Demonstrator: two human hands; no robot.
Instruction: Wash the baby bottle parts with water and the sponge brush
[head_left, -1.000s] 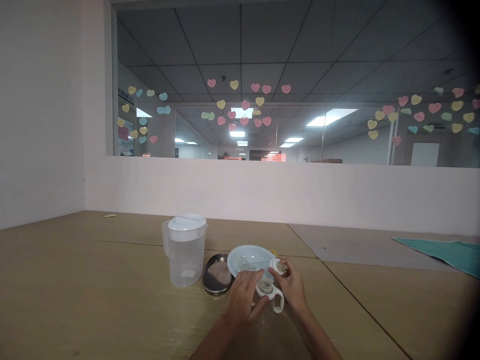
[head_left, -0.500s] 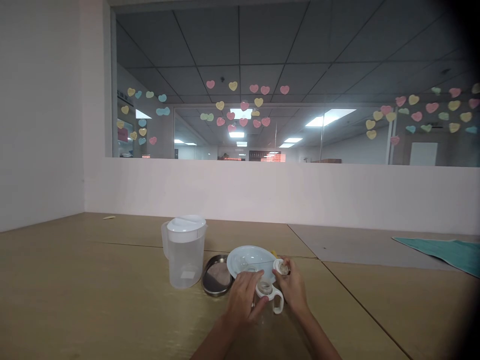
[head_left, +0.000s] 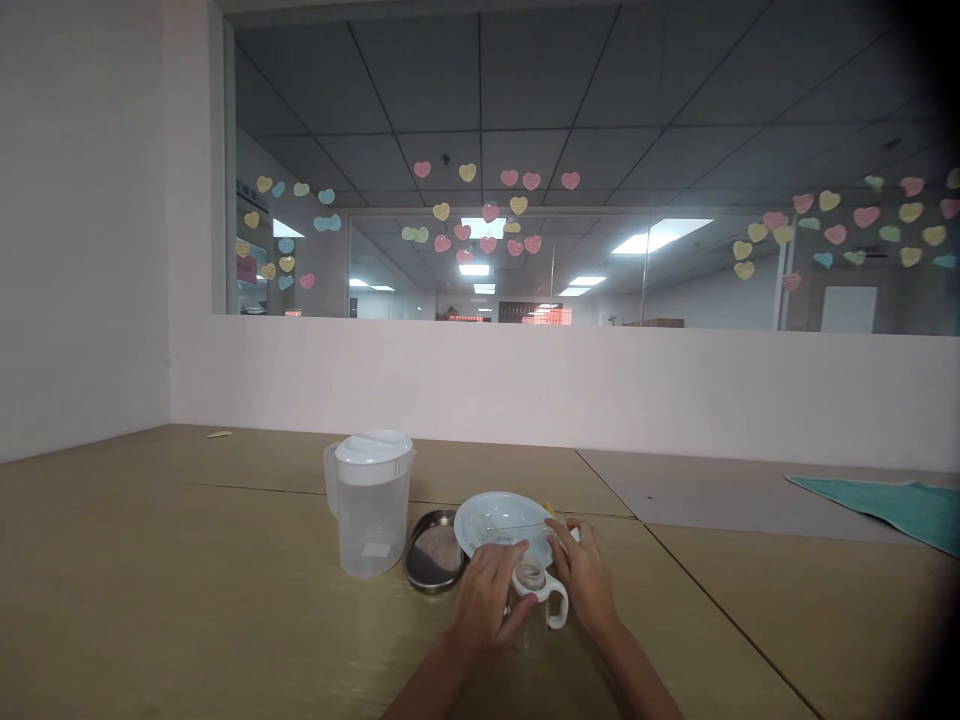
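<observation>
A clear baby bottle (head_left: pixel 531 590) with a white collar and a white loop handle (head_left: pixel 556 606) stands on the bench (head_left: pixel 187 600), just in front of a shallow pale blue dish (head_left: pixel 491 518). The person's two hands are close around it. The left hand (head_left: pixel 487 605) has an open grip, its fingers spread just left of the bottle's neck and its fingertips near the collar, though I can't tell whether they touch it. The right hand (head_left: pixel 586 578) sits on the bottle's right with its fingers curled in, pinching a small white piece (head_left: pixel 575 535) that is mostly hidden, with only a sliver showing.

Something clear lies in the dish, too blurred to name, and a bit of a yellow object (head_left: pixel 550 507) peeks out behind the rim. To the left sits a round steel lid (head_left: pixel 433 552), then a clear plastic pitcher (head_left: pixel 369 505) with a white cover. Far to the right, a teal towel (head_left: pixel 885 505) lies on the bench.
</observation>
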